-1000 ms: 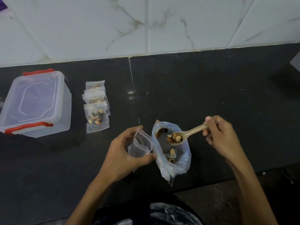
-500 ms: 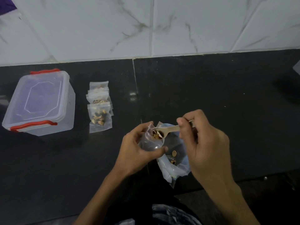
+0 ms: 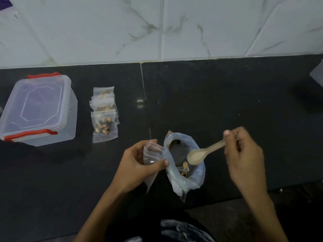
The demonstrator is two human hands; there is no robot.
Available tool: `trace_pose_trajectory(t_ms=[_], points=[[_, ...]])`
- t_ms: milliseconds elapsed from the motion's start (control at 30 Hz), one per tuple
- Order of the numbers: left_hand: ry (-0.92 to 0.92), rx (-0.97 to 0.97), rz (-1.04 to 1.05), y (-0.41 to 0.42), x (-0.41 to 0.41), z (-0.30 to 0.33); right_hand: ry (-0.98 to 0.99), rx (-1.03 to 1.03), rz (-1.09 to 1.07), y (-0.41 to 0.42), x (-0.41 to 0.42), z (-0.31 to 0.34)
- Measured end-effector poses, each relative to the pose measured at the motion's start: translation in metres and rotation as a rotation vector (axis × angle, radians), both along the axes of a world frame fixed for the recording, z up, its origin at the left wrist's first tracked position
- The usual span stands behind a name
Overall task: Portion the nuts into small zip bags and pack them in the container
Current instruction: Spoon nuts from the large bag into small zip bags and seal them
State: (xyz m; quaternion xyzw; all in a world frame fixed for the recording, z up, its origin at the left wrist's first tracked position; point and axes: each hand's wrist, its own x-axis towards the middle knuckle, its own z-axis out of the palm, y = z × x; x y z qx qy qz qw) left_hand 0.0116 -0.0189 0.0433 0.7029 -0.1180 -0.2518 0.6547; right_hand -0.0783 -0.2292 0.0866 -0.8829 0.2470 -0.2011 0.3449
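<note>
Black stone counter (image 3: 227, 105) runs under a wall of white marbled tiles (image 3: 192, 27), with a lidded clear container (image 3: 36, 109) at far left and a short stack of filled zip bags (image 3: 104, 116) just beside it. Nearer, the left hand (image 3: 138, 165) pinches a small zip bag (image 3: 152, 154) open, touching the big nut bag (image 3: 185, 163). The right hand (image 3: 244, 154) grips a pale spoon (image 3: 202, 153), apparently empty, over that bag's mouth. Portioning is underway; next likely comes another scoop, lifted level into the small bag.
</note>
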Motion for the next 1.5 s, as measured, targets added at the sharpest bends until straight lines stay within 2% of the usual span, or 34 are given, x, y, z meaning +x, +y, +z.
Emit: trace_pose_trajectory(t_ms=[100,267,433,533,700,933,1200,1367,1500], points=[[0.148,0.062,-0.092,0.002,0.001,-0.002,0.171,-0.032,0.039,-0.001,-0.002,-0.026],[0.427,0.159,-0.262,0.005,-0.004,-0.016,0.164,-0.068,0.125,0.002,0.004,-0.028],[0.638,0.077,-0.245,0.003,-0.007,-0.02,0.156,-0.074,0.154,0.011,0.008,-0.036],[0.718,0.0,-0.239,0.0,-0.01,-0.02,0.175,0.036,0.199,0.021,0.007,-0.046],[0.763,-0.099,-0.247,0.001,-0.014,-0.021,0.186,0.211,0.126,0.016,0.01,-0.063],[0.77,-0.099,-0.276,0.002,-0.019,-0.021,0.158,0.458,-0.02,0.005,0.021,-0.078],[0.739,-0.039,-0.297,0.007,-0.014,-0.019,0.155,0.461,0.018,0.002,0.03,-0.077],[0.569,0.035,-0.177,0.014,-0.007,-0.003,0.095,0.471,-0.068,-0.007,0.025,-0.071],[0.29,0.11,-0.072,0.017,-0.003,0.008,0.034,0.504,-0.11,-0.013,0.021,-0.064]])
